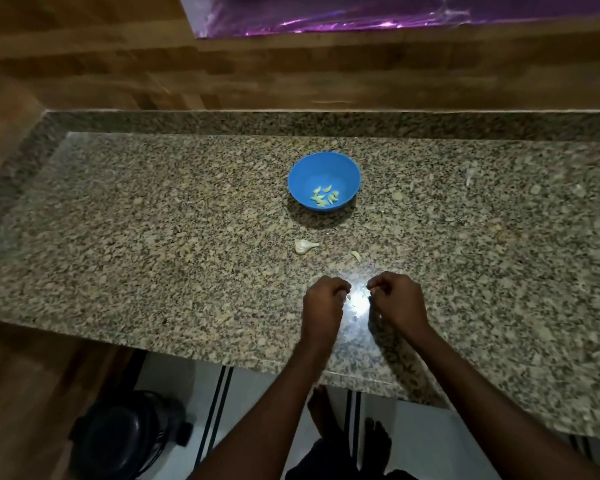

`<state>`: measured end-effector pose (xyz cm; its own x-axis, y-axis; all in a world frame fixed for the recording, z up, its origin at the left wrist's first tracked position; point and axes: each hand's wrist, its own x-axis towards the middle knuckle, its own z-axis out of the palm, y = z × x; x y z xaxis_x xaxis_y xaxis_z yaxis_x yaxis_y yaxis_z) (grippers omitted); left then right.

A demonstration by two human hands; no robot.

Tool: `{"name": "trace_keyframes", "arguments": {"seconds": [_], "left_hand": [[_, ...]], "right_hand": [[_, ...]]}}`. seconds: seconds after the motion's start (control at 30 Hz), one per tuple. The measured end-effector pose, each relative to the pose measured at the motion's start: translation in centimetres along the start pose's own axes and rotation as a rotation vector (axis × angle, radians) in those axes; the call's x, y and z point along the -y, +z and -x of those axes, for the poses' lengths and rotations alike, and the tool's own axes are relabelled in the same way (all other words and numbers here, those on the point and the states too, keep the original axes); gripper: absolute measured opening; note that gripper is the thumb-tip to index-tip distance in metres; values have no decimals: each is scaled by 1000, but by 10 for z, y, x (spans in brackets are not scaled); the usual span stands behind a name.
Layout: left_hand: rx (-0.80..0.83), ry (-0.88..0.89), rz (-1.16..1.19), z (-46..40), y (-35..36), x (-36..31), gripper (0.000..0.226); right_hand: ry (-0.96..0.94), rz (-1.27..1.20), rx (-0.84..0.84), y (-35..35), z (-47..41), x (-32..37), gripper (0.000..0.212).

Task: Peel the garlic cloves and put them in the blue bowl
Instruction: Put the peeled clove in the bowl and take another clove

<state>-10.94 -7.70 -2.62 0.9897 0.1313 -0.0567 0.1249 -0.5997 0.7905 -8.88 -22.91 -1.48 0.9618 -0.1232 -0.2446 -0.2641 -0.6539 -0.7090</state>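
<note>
Your left hand (323, 299) curls its fingers inward at the glare patch, and something pale shows at the fingertips, probably a clove or its skin, though the reflection makes that hard to confirm. Your right hand (397, 301) is curled the same way just beside it; what it pinches I cannot tell. From those fingers, the unpeeled clove (305, 245) lies at eleven o'clock on the granite counter (153, 237), long axis running three to nine, nearer your left hand. A smaller piece (356, 255) sits at twelve. The blue bowl (305, 168), holding peeled cloves (324, 197), stands farther out at twelve.
</note>
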Motion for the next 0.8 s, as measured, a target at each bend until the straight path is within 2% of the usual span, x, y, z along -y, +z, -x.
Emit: {"name": "trace_keyframes", "arguments": {"seconds": [0.1, 0.17, 0.3, 0.4, 0.53, 0.67, 0.73, 0.8], "left_hand": [[-6, -75, 79, -25, -9, 10, 24], [7, -23, -8, -33, -17, 14, 24], [82, 88, -152, -44, -24, 15, 14], [120, 148, -216, -47, -24, 18, 10], [92, 180, -244, -53, -27, 24, 16], [99, 242, -247, -49, -28, 29, 26], [91, 227, -237, -48, -29, 30, 25], [57, 183, -214, -47, -33, 30, 18]], "right_hand": [[-18, 21, -54, 1, -23, 17, 11], [-52, 50, -97, 4, -38, 25, 4], [-149, 172, -90, 14, -57, 35, 10], [-143, 216, -68, 18, -67, 40, 8], [-135, 95, -221, 8, -85, 66, 7], [-241, 31, -365, -6, -115, 119, 5], [-294, 92, -352, -7, -137, 139, 8], [-305, 207, -262, -3, -155, 152, 14]]}}
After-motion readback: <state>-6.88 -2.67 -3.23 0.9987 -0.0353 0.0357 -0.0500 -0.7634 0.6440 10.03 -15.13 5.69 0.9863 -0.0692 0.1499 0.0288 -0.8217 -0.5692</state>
